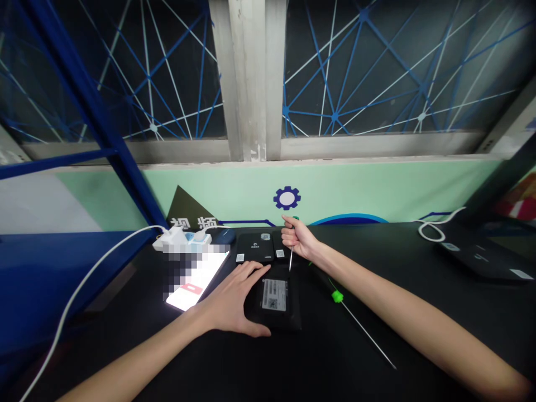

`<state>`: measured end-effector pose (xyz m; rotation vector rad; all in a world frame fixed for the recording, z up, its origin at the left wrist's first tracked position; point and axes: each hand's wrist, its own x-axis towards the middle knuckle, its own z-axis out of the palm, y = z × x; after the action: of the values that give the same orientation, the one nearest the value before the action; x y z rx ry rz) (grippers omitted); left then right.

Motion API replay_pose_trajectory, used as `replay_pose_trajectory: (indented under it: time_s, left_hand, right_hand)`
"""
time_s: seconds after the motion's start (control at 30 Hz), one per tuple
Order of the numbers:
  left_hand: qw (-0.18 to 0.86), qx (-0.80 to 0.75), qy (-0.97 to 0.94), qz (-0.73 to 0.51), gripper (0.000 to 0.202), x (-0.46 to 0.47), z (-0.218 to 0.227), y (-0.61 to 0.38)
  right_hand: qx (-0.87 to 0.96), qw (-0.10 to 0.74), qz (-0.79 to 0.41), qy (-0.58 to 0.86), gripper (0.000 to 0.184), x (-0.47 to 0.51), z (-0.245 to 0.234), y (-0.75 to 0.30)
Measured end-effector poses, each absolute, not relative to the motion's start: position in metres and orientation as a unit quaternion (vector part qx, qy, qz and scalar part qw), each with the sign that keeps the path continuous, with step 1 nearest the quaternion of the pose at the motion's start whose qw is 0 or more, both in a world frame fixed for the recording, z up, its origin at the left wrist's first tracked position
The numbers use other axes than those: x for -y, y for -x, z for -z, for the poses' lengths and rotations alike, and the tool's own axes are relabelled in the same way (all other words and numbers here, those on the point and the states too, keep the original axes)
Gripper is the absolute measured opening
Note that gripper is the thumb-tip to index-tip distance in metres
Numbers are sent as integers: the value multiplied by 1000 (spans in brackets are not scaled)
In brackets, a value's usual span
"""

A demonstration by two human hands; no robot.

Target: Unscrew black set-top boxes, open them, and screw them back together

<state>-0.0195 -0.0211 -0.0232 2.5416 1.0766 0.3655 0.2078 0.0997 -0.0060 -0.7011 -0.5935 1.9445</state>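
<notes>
A black electronic box [288, 319] with a white label lies flat on the black table in front of me. My left hand [234, 301] spans its left side, fingers along the far edge and thumb at the near edge, holding it. In my right hand [298, 237] a screwdriver [291, 259] is gripped in a fist, its handle mostly hidden by the fingers. The thin shaft points down at the box's far right corner, where the tip seems to touch. Right of the box lies another long thin-shafted screwdriver [364, 326] with a bright green part.
Two more black boxes [254, 247] lie behind, against the wall. At the left are a lit phone [201, 279], white chargers on a power strip [196, 239] and a white cable [67, 312]. Far right, another black box [481, 259] lies near a white cable loop [433, 230].
</notes>
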Motion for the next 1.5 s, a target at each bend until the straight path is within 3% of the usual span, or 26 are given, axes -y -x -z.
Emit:
replay_pose_trajectory:
  time_s: [0.5, 1.5]
  left_hand:
    - [101, -330, -920, -187, 117, 24, 23, 21]
    - [150, -363, -908, -142, 115, 22, 23, 19]
  right_hand:
    - [152, 430, -846, 277, 42, -96, -7, -213]
    - [220, 474, -799, 297, 37, -90, 7, -205]
